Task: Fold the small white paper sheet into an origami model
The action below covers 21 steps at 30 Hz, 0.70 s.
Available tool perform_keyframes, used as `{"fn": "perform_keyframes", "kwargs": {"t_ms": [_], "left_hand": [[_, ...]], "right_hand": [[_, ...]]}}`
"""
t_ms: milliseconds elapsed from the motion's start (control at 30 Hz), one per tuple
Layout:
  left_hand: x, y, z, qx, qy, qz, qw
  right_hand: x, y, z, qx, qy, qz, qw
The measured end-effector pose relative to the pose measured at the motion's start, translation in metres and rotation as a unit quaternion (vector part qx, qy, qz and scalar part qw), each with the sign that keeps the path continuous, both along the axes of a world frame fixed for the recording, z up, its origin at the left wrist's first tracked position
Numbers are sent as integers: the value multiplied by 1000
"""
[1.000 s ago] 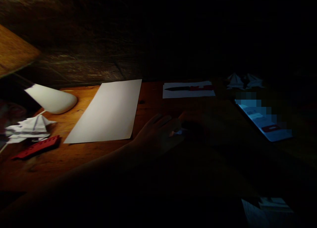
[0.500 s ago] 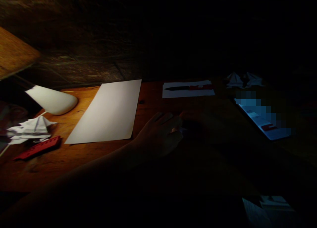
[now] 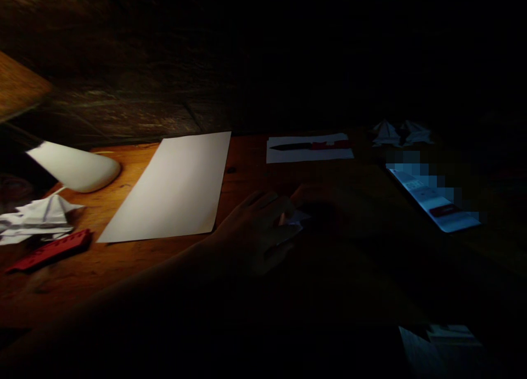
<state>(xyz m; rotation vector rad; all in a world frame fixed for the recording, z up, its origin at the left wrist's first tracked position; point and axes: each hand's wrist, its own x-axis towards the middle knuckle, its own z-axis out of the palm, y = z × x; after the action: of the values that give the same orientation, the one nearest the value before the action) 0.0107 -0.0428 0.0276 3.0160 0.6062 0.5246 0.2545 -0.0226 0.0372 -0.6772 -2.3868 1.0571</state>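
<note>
My left hand (image 3: 257,231) reaches in over the table from the lower left, fingers bent around a small folded piece of paper (image 3: 297,219). Only a pale edge of that paper shows between the hands. Opposite it, my right hand (image 3: 329,201) is very dim; its fingers curl in at the paper's far side, and most of the hand is lost in shadow. Left of the hands lies a large white sheet (image 3: 171,190). Behind them, a knife (image 3: 310,146) with a dark blade and red handle rests on a small stack of white paper (image 3: 284,157).
At the left are a lamp with a white base (image 3: 80,168), folded paper shapes (image 3: 41,217) and a red perforated object (image 3: 51,250). A lit phone (image 3: 432,198), partly pixelated, lies right. Two folded papers (image 3: 401,133) stand behind it; more paper (image 3: 442,346) shows lower right.
The view has shifted slightly, so most things sit a little further left. My left hand's fingers have spread somewhat around the folded paper, and more of the paper shows.
</note>
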Motion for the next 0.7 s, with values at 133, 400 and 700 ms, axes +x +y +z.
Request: {"fn": "perform_keyframes", "kwargs": {"t_ms": [133,400,700], "left_hand": [[-3,1,3,-4,20,-11,1000],[-5,3,4,-70,-26,-22,997],[-8,13,-6,-85,-85,-69,990]], "right_hand": [[2,3,-5,2,0,7,1000],[8,7,-10,20,-13,11,1000],[10,8,-12,24,-15,7,1000]]}}
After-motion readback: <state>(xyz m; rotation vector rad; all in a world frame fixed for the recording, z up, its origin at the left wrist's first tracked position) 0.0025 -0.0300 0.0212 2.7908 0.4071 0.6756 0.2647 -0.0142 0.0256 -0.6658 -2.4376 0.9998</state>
